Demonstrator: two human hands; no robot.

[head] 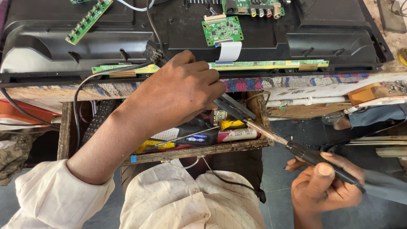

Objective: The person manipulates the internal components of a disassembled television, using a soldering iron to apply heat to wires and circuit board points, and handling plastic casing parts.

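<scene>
A: Nearest to us, what does the right hand (324, 188) do?

B: It holds a soldering iron (296, 148) by the black handle. The fingers are closed around the handle, thumb on top. The metal shaft points up and left, toward the drawer (199, 150).

A: And the left hand (178, 91)?

B: It reaches over the open drawer to the front edge of the bench (296, 82). The fingers are curled nearly shut and pinch a flat dark tool (235, 106), maybe tweezers; I cannot tell the kind for sure. Its free end almost meets the iron's shaft.

A: What lies in the drawer?

B: A screwdriver (199, 135) with yellow handle, a small tube and other bits. A remote (97, 121) lies at its left side.

A: Farther away?

B: The television (85, 25) lies face down on the bench, back cover off. A long strip board (267, 65) runs along its near edge, and a small green board (222, 30) with a white ribbon cable (229, 51) sits above it.

A: Which step is this, you think?

B: I judge the work is at the strip board, both tools ready. The next move calls for a steady tip, well apart from the ribbon.
</scene>
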